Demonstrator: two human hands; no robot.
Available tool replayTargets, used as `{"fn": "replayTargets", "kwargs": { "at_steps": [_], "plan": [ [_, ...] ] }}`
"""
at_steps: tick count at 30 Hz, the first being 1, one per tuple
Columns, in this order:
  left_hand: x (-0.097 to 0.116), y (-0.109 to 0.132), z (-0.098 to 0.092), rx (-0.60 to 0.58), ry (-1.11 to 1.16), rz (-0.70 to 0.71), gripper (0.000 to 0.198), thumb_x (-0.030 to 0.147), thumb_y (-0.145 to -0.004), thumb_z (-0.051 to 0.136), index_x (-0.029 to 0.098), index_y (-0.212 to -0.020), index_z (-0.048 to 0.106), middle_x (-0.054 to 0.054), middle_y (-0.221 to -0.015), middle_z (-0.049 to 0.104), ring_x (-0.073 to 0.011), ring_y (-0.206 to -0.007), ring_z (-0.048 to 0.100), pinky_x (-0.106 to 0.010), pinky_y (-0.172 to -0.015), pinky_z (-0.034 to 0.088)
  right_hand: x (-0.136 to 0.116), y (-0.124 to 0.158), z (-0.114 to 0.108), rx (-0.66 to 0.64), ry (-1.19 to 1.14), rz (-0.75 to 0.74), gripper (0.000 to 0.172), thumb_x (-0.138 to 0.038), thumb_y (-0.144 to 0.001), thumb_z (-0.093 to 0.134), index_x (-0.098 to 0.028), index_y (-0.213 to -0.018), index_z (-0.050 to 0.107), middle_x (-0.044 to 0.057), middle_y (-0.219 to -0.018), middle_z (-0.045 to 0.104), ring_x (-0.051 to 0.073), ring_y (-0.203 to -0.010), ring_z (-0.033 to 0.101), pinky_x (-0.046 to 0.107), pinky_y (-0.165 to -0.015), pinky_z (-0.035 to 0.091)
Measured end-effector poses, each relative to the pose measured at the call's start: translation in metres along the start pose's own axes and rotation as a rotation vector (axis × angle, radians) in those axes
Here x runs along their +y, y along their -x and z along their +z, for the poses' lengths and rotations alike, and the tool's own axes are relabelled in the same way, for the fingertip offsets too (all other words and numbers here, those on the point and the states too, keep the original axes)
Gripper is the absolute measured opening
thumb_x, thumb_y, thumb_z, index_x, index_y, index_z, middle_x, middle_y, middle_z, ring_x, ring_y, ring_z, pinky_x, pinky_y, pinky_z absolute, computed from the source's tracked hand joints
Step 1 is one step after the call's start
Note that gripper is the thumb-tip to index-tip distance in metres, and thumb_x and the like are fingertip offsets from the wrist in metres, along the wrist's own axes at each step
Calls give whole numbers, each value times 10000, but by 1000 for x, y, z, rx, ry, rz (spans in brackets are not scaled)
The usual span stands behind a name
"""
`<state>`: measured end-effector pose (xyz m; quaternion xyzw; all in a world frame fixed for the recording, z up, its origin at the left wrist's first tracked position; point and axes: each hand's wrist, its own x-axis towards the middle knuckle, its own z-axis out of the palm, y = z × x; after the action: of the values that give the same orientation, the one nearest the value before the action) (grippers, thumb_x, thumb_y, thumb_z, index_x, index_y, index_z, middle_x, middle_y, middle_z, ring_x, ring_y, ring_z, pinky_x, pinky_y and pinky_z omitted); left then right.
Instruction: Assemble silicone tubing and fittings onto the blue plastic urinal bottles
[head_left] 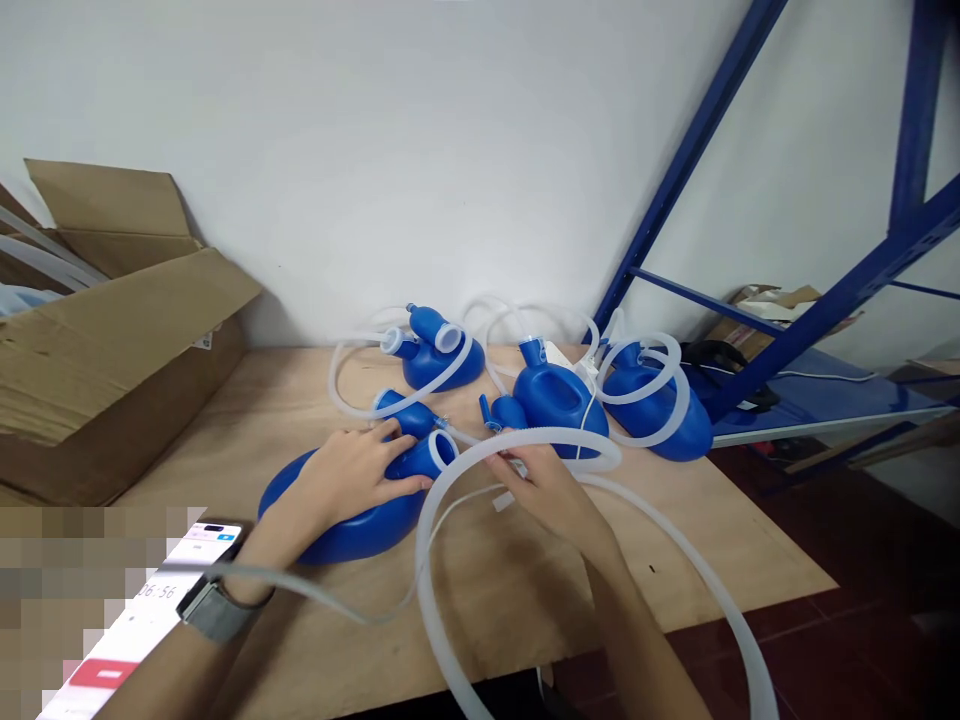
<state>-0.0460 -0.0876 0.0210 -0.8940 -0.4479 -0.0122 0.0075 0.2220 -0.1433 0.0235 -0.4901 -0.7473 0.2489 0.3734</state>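
Observation:
My left hand is closed round the neck of a blue plastic bottle lying on its side, its white-rimmed mouth facing right. Just beyond my fingers lies a blue funnel-like piece with a pale tube coming off its narrow end. My right hand is pinched at the translucent tube, partly hidden behind a large loop of clear hose that arches in front of it and hangs over the near table edge. A thin white cord crosses between my hands and passes over my left wrist.
More blue bottles with coiled hoses stand along the back of the wooden table. An open cardboard box sits at left, a phone near my left wrist. A blue metal rack rises at right.

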Motion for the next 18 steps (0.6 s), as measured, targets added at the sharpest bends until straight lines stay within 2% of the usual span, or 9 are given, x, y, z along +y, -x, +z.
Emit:
{"fn": "replayTargets", "kwargs": {
  "at_steps": [2, 4, 6, 9, 13, 18],
  "plan": [
    [0, -2, -1, -16, 9, -15, 676, 724, -981, 399, 239, -1363, 674, -146, -1358, 649, -346, -983, 727, -405, -756, 535, 7, -24, 10, -88, -87, -91, 208, -332, -1027, 523, -229, -980, 698, 38, -996, 736, 217, -954, 698, 356, -866, 559],
    [0, -5, -3, -21, 16, -26, 668, 718, -988, 387, 232, -1331, 689, -146, -1334, 656, -340, -948, 732, -407, -743, 534, 10, -41, 20, -162, -95, -188, 204, -340, -1031, 524, -227, -957, 678, 23, -965, 704, 199, -932, 675, 355, -886, 538],
    [0, -8, -4, -17, 20, -36, 660, 707, -998, 372, 217, -1283, 711, -145, -1294, 667, -344, -933, 732, -415, -731, 533, 9, -51, 27, -210, -39, -233, 232, -373, -1032, 534, -223, -891, 640, 2, -885, 658, 181, -849, 630, 340, -840, 512],
    [0, -12, -4, -4, 29, -62, 642, 697, -995, 392, 210, -1244, 729, -146, -1251, 675, -345, -905, 732, -417, -709, 532, 5, -61, 36, -189, 13, -158, 263, -429, -1016, 568, -224, -851, 565, -29, -797, 591, 162, -752, 556, 306, -736, 459],
    [-1, -13, -2, 5, 13, -73, 644, 697, -993, 393, 205, -1240, 726, -146, -1264, 670, -343, -886, 733, -420, -699, 534, 10, -67, 44, -165, -77, -56, 295, -456, -990, 594, -225, -827, 507, -59, -725, 530, 144, -681, 504, 275, -657, 410],
    [0, -13, -3, -2, 18, -77, 633, 700, -989, 401, 214, -1232, 726, -144, -1278, 672, -339, -902, 732, -410, -710, 534, 23, -69, 49, -155, -84, -110, 344, -474, -1003, 576, -214, -778, 564, -30, -752, 585, 156, -729, 548, 285, -688, 424]
  ]
}}
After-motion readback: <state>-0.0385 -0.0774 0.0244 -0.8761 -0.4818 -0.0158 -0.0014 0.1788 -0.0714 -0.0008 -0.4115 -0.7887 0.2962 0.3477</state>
